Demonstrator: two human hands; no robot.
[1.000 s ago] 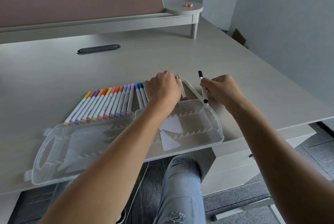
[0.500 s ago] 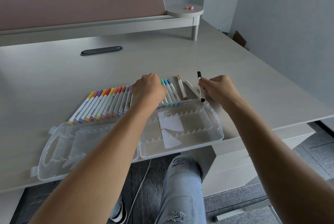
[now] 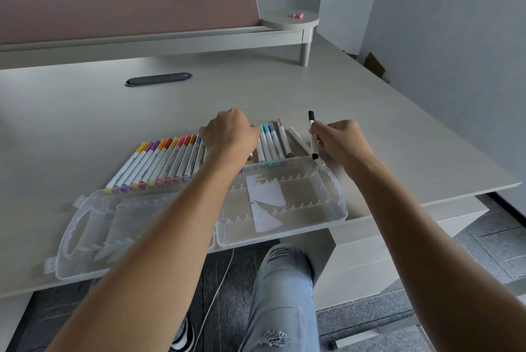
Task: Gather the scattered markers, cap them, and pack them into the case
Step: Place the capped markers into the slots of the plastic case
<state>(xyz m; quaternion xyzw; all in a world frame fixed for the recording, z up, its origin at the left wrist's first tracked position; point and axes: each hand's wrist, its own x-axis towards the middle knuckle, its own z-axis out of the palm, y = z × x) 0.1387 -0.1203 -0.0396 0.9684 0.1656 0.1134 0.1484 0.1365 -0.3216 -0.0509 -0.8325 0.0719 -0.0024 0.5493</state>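
Head view, one frame. Bench (image 3: pixel 85 112): pale grey top, carrying all items listed below.

Case (image 3: pixel 327 209): clear plastic, opened flat in two halves along the near edge of the bench, scalloped marker slots inside; white paper insert (image 3: pixel 266 198) lying in the right half; no markers seated in either half.

Row of markers (image 3: pixel 159 164): capped, white barrels, yellow through orange, red and purple, lying side by side on the bench just behind the left half of the case; green and blue markers (image 3: pixel 269 144) likewise behind the right half; brown marker (image 3: pixel 284 138) and white marker (image 3: pixel 299 139) lying loose beside them.

Left hand (image 3: pixel 227 135): knuckles up, fingers curled down onto the row between the two groups; what they grasp, if anything, cannot be told.

Right hand (image 3: pixel 341 141): fingers curled round a black marker (image 3: pixel 313 135), held near upright with its lower tip just above the far right corner of the case.

Further items: dark oblong object (image 3: pixel 158 78) well back on the bench; raised shelf (image 3: pixel 290 21) with a small pink item (image 3: pixel 297 14) on its round end.
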